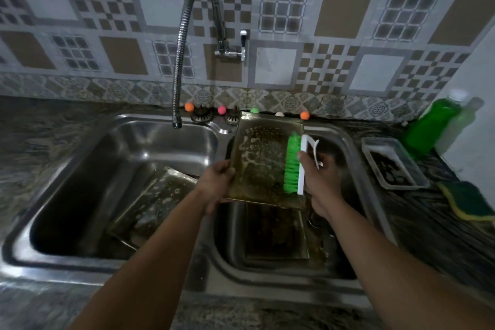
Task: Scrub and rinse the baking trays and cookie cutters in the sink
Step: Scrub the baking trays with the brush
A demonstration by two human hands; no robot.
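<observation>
A dark, soapy baking tray (259, 161) is tilted up over the right basin of the steel double sink (171, 273). My left hand (217, 185) grips its lower left edge. My right hand (318, 177) holds a white scrubbing brush (296, 163), its green bristles pressed against the tray's right side. A second tray (152, 203) with suds leans in the left basin. A third tray (276, 233) lies flat in the right basin under the held one. I see no cookie cutters.
A flexible steel faucet (182, 61) arches over the left basin, with no water running. On the right counter stand a green soap bottle (431, 126), a clear plastic container (393, 163) and a green-yellow sponge (468, 201). Small coloured balls (189, 106) line the sink's back rim.
</observation>
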